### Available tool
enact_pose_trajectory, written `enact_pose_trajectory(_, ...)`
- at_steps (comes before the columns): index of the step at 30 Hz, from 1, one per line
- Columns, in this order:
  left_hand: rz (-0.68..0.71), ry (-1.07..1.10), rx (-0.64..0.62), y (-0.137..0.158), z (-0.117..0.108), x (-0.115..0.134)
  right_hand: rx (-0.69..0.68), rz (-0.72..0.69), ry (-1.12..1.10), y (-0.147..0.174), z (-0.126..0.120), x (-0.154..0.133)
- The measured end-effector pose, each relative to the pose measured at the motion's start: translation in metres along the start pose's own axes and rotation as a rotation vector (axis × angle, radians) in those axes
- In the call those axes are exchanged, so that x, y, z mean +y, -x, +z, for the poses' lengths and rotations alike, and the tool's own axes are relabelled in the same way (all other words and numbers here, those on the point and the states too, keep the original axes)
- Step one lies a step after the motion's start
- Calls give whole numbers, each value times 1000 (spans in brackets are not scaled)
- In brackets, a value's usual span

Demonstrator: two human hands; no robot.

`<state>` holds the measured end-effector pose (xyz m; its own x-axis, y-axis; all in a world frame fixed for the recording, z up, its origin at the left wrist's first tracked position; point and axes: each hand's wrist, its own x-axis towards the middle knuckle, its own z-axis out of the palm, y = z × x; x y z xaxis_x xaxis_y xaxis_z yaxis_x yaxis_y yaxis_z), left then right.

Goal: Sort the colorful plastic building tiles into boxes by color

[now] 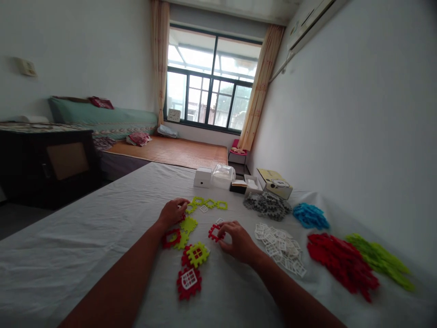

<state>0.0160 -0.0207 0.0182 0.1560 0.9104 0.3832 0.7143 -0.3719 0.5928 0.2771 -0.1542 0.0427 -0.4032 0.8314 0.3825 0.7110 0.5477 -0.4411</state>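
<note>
My right hand [235, 239] pinches a red square frame-shaped building piece [215, 233] with notched edges; a small white lattice piece [219, 221] is just behind it. My left hand [172, 213] has curled fingers beside a row of lime-green notched pieces [210, 203]; what lies under its fingertips is hidden, though some red shows below. Between my arms are a lime-green piece [188, 223], a red frame [171, 238], and a lime-green window piece [197, 254] overlapping red. Nearest me is a red piece [182, 291] with a white lattice window [188, 278] on it.
On the right of the white-covered table [102, 214] are piles of white lattices [278, 246], grey pieces [268, 205], blue pieces [310, 216], red pieces [337, 262] and lime-green pieces [382, 259]. White box [202, 176], clear container [223, 175] and yellow box [275, 183] stand behind.
</note>
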Motion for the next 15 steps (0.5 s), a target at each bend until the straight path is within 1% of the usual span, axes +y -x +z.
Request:
enact_pose_trajectory(3,5,-29,0,-1,-1,0,123,59,14,26,-32,9)
enact_pose_trajectory(5,13,-37,-4,-2,0,-1,214,129,79,49,-61,28)
enact_pose_trajectory(7,8,-38,-5,-3,0,-2,322,231,183,79,-94,56)
enact_pose_trajectory(9,-1,-40,-3,-3,-1,-2,437,365,301,114,-131,88)
enact_pose_trajectory(11,-5,-38,1,-1,-2,-1,482,480,422,151,-164,119)
enact_pose_trajectory(13,4,-28,3,1,-2,0,509,562,508,185,-186,146)
enact_pose_trajectory(15,13,-17,9,3,-2,1,511,593,557,212,-193,168)
